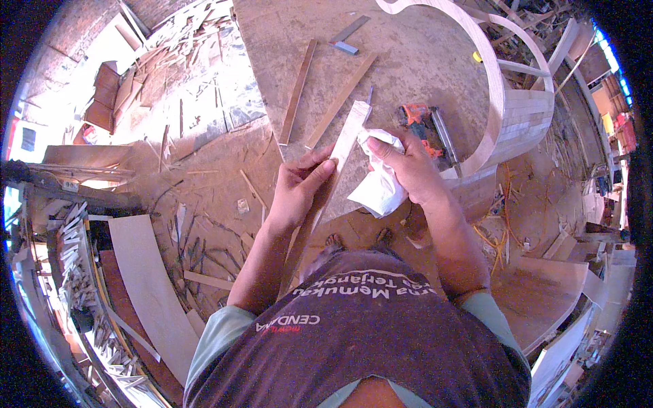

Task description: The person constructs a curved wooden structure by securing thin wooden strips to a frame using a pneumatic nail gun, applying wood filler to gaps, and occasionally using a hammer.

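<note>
My left hand [303, 183] is closed around a long, narrow wooden strip [352, 136], thumb on its top face. The strip slants from near my body up over the worktable, and its far part looks whitish. In my right hand [413, 170] is a crumpled white pouch [382, 194], soft like plastic or cloth; I cannot tell which. The pouch's upper end lies close beside the strip's far part. Two more wooden strips [298, 95] lie apart on the table beyond my left hand. An orange and black power tool [416, 126] lies beyond my right hand.
A try square with a blue handle [347, 47] lies on the worktable [422, 47]. To the right stands a large curved wooden frame [500, 95], with a small yellow object [477, 57] by it. Offcuts litter the floor, and a pale board [146, 272] leans at left.
</note>
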The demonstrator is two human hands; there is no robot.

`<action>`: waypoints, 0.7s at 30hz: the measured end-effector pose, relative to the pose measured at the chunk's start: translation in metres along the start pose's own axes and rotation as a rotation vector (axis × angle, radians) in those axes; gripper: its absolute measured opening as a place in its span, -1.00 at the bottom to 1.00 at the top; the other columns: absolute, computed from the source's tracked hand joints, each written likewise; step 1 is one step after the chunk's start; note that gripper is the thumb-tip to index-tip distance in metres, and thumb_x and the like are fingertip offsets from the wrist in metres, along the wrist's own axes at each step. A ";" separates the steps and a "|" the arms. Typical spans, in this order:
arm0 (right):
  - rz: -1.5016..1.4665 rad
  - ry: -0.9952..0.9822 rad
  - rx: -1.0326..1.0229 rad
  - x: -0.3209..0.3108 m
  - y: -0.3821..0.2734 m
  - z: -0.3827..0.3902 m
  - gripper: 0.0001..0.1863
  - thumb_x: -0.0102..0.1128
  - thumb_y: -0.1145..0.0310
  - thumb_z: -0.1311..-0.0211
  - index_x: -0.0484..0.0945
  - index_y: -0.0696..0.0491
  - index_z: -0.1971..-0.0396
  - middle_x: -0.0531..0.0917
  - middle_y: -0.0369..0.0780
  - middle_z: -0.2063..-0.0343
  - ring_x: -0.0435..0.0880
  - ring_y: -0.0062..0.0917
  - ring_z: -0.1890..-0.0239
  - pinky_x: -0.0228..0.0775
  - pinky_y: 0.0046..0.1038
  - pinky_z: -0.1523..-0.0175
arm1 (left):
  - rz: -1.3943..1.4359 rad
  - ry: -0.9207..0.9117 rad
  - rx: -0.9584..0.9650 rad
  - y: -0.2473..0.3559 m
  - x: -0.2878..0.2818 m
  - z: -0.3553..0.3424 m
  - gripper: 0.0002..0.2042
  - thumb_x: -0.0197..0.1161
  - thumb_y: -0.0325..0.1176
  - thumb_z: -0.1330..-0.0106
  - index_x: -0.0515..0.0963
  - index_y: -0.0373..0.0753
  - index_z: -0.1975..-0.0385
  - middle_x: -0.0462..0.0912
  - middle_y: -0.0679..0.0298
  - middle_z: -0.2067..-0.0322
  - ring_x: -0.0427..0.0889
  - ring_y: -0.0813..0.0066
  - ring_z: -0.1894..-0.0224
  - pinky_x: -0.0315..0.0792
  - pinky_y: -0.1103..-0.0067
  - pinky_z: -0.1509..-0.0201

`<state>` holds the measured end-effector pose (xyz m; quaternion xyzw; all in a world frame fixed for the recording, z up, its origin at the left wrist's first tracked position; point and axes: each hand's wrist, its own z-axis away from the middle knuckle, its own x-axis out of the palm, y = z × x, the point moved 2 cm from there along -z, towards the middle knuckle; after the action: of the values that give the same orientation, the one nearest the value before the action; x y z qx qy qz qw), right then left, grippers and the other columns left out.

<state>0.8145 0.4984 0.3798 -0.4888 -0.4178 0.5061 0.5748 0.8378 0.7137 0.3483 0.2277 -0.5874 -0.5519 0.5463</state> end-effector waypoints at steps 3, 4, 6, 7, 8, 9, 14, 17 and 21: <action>-0.069 -0.068 0.053 0.006 0.007 0.004 -0.62 0.41 0.17 -0.30 0.64 0.16 0.08 0.69 -0.28 0.32 0.67 -0.61 0.37 0.53 -0.52 0.27 | -0.011 -0.016 -0.031 -0.001 -0.003 -0.002 -0.68 0.24 -0.43 -0.45 0.58 -0.35 -0.16 0.70 0.35 0.17 0.56 0.73 0.25 0.42 0.75 0.17; -0.064 -0.055 0.057 0.007 0.009 0.006 -0.62 0.40 0.18 -0.30 0.64 0.17 0.08 0.69 -0.29 0.32 0.67 -0.62 0.36 0.53 -0.52 0.27 | -0.007 -0.024 -0.019 -0.002 -0.003 -0.003 -0.68 0.24 -0.43 -0.46 0.58 -0.35 -0.17 0.70 0.35 0.17 0.57 0.73 0.24 0.42 0.75 0.17; -0.037 -0.024 0.094 0.009 0.011 0.009 -0.63 0.40 0.19 -0.31 0.64 0.18 0.08 0.70 -0.29 0.32 0.67 -0.63 0.35 0.52 -0.52 0.27 | -0.008 -0.024 0.008 -0.002 -0.001 -0.005 -0.67 0.23 -0.43 -0.46 0.57 -0.36 -0.17 0.70 0.34 0.16 0.57 0.72 0.24 0.42 0.75 0.16; -0.052 -0.058 0.071 0.010 0.009 0.010 -0.63 0.39 0.19 -0.31 0.64 0.18 0.08 0.70 -0.29 0.32 0.67 -0.63 0.35 0.52 -0.52 0.27 | 0.016 -0.023 0.018 -0.002 0.000 -0.006 -0.67 0.23 -0.43 -0.46 0.57 -0.37 -0.18 0.70 0.34 0.15 0.57 0.72 0.24 0.42 0.75 0.16; -0.052 -0.086 0.076 0.011 0.008 0.012 -0.63 0.39 0.19 -0.31 0.64 0.18 0.08 0.70 -0.29 0.32 0.66 -0.64 0.35 0.51 -0.53 0.27 | 0.036 -0.024 0.022 -0.001 0.001 -0.007 -0.67 0.22 -0.44 -0.46 0.56 -0.38 -0.18 0.70 0.33 0.15 0.58 0.71 0.23 0.43 0.75 0.16; -0.052 -0.115 0.082 0.011 0.007 0.013 -0.63 0.38 0.20 -0.32 0.65 0.18 0.08 0.70 -0.29 0.33 0.66 -0.64 0.35 0.51 -0.53 0.27 | 0.056 -0.023 0.026 -0.001 0.003 -0.007 -0.66 0.22 -0.44 -0.47 0.56 -0.39 -0.18 0.70 0.33 0.15 0.58 0.71 0.23 0.43 0.75 0.16; 0.011 -0.166 0.058 0.014 0.003 0.018 -0.62 0.38 0.18 -0.32 0.65 0.18 0.07 0.69 -0.30 0.32 0.66 -0.64 0.33 0.50 -0.52 0.24 | 0.052 -0.029 0.049 0.004 0.008 -0.014 -0.65 0.22 -0.44 -0.47 0.53 -0.42 -0.19 0.71 0.30 0.13 0.60 0.71 0.21 0.45 0.75 0.15; 0.045 -0.163 0.071 0.016 0.005 0.021 -0.62 0.38 0.17 -0.32 0.64 0.18 0.06 0.69 -0.30 0.32 0.65 -0.64 0.31 0.49 -0.52 0.22 | 0.122 -0.042 0.028 0.004 0.011 -0.018 -0.64 0.22 -0.44 -0.46 0.53 -0.43 -0.20 0.71 0.29 0.12 0.61 0.70 0.18 0.46 0.75 0.12; 0.132 -0.146 0.028 0.018 0.006 0.026 -0.61 0.37 0.10 -0.30 0.70 0.14 0.12 0.73 -0.26 0.34 0.66 -0.62 0.31 0.50 -0.48 0.17 | 0.073 -0.032 0.054 0.009 0.014 -0.022 -0.68 0.20 -0.47 -0.46 0.56 -0.42 -0.15 0.73 0.22 0.13 0.68 0.56 0.15 0.52 0.65 0.04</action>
<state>0.7908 0.5199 0.3783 -0.4690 -0.4183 0.5828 0.5151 0.8565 0.6948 0.3573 0.2120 -0.6186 -0.5192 0.5503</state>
